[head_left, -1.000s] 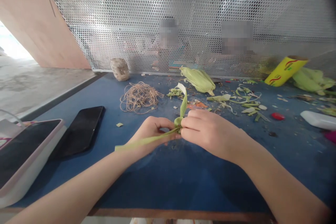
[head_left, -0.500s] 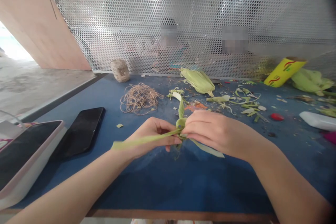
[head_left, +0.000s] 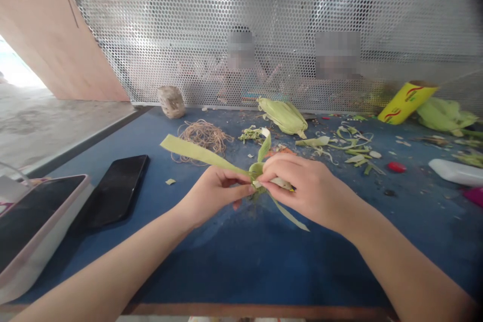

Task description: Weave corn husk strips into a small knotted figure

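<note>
Several green corn husk strips (head_left: 204, 155) cross in a small folded piece between my hands, above the middle of the table. My left hand (head_left: 213, 188) pinches the crossing from the left, thumb on the near side. From the right, my right hand (head_left: 305, 183) pinches a pale husk end that shows between thumb and fingers. One long strip sticks out to the upper left, another stands up at the far side, and a thin one trails to the lower right. My fingers hide part of the fold.
Beyond my hands lie a tangle of twine (head_left: 206, 136), an ear of corn in its husk (head_left: 283, 115) and husk scraps (head_left: 354, 148). A yellow tube (head_left: 405, 103) is at the back right. A black phone (head_left: 115, 188) lies left. A perforated metal screen (head_left: 279, 20) borders the table's back.
The long left strip has swung up from across my left wrist to over the twine. A pale husk end now shows between my right fingers. The lower-right strip hangs more steeply.
</note>
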`<state>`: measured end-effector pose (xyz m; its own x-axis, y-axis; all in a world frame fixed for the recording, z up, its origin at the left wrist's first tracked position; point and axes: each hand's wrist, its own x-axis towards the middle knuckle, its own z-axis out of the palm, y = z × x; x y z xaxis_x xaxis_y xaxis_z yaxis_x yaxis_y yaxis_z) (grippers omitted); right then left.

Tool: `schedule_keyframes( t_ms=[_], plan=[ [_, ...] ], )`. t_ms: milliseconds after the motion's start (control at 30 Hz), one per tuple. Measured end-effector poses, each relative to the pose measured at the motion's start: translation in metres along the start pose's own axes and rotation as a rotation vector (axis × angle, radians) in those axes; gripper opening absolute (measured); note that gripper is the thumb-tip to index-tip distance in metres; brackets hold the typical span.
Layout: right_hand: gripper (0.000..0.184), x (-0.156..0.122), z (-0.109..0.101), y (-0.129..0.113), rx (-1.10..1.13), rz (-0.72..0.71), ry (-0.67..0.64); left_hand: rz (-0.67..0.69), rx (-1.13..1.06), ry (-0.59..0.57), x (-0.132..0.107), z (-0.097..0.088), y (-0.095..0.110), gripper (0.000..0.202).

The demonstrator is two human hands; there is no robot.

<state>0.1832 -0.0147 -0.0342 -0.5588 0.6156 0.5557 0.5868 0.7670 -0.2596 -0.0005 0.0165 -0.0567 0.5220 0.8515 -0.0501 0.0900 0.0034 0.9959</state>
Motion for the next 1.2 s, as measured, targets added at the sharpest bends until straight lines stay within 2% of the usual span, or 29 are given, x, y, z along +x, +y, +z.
schedule_keyframes(
  t_ms=[167, 433, 567, 733, 900, 1067, 1200],
  plan=[
    [0.010, 0.000, 0.002, 0.001, 0.007, 0.013, 0.025, 0.042, -0.009, -0.016, 0.000, 0.000, -0.003, 0.010],
    [0.012, 0.001, -0.002, -0.001, -0.061, 0.025, 0.007, 0.113, 0.110, -0.002, -0.001, 0.000, 0.006, 0.009],
    [0.012, 0.002, 0.000, -0.004, -0.042, 0.040, 0.015, 0.149, 0.166, 0.084, -0.001, 0.004, 0.005, 0.007],
    [0.012, 0.002, 0.006, -0.006, 0.117, 0.137, 0.103, 0.288, 0.203, 0.168, -0.002, 0.008, 0.001, 0.006],
    [0.011, 0.003, 0.007, -0.007, 0.139, 0.162, 0.206, 0.374, 0.273, 0.215, -0.004, 0.005, 0.001, 0.006],
    [0.012, 0.003, 0.009, -0.008, 0.074, 0.159, 0.219, 0.470, 0.326, 0.222, -0.005, 0.004, 0.003, 0.010],
    [0.012, 0.000, 0.008, -0.008, -0.051, 0.080, 0.177, 0.509, 0.386, 0.230, -0.003, 0.002, 0.000, 0.007]
  ],
)
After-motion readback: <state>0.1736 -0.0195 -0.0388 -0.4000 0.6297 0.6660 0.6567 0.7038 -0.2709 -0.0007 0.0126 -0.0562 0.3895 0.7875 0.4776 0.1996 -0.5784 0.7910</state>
